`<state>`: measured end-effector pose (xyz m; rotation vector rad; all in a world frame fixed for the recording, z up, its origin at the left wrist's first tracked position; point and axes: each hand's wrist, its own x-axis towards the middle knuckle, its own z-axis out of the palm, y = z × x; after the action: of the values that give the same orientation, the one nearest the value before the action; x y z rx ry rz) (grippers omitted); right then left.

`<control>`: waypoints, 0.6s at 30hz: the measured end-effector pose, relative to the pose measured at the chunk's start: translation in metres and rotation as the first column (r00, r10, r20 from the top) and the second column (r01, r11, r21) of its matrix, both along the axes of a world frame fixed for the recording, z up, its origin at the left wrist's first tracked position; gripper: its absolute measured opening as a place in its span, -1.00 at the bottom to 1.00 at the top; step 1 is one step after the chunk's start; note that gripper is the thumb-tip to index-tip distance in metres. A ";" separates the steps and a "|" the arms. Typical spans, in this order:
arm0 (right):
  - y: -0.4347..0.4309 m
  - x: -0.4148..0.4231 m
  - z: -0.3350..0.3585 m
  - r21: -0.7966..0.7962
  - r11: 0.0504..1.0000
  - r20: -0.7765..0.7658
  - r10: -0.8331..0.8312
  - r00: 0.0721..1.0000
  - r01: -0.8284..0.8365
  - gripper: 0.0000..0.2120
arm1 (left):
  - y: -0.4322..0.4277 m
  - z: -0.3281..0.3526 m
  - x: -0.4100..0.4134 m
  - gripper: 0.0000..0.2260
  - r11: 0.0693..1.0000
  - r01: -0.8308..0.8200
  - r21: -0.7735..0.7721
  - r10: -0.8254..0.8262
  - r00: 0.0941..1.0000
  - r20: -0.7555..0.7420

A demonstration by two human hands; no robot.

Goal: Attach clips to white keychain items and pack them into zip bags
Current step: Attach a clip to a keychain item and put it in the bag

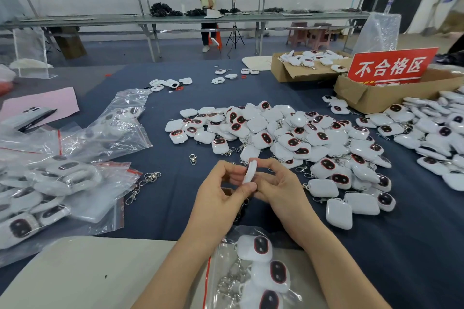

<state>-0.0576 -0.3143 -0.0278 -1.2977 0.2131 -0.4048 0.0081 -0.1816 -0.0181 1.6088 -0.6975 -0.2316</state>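
As it stands: small white glossy plastic keychain case [250, 171] — edge-up.
Grip: left hand [219, 198] and right hand [280, 187] both pinch it.
Handling: likely light, stiff, slippery — hold flat faces.

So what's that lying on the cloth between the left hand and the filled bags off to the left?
Loose metal clips, a small cluster on the dark cloth beside the zip bags; the left hand isn't touching them. The head view shows it.
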 end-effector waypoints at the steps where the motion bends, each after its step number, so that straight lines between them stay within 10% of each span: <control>1: 0.000 0.000 0.000 -0.002 1.000 0.005 0.001 1.000 -0.001 -0.74 | 0.000 0.001 -0.001 -0.83 1.000 -0.005 -0.012 0.005 1.000 0.010; 9: 0.007 -0.004 0.012 -0.218 0.974 -0.007 -0.060 0.998 0.057 -0.68 | 0.027 0.013 -0.002 -0.87 0.975 -0.138 -0.172 0.123 0.988 -0.096; 18: 0.023 -0.027 0.044 -0.630 0.755 -0.271 0.005 0.963 -0.181 -0.71 | 0.128 0.003 -0.033 -0.86 0.988 -0.104 0.110 0.091 0.989 0.118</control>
<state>-0.0843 -0.2913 0.0160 -2.0547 0.2292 -0.2233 -0.0251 -0.0540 -0.0150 1.7730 -0.6992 -0.1120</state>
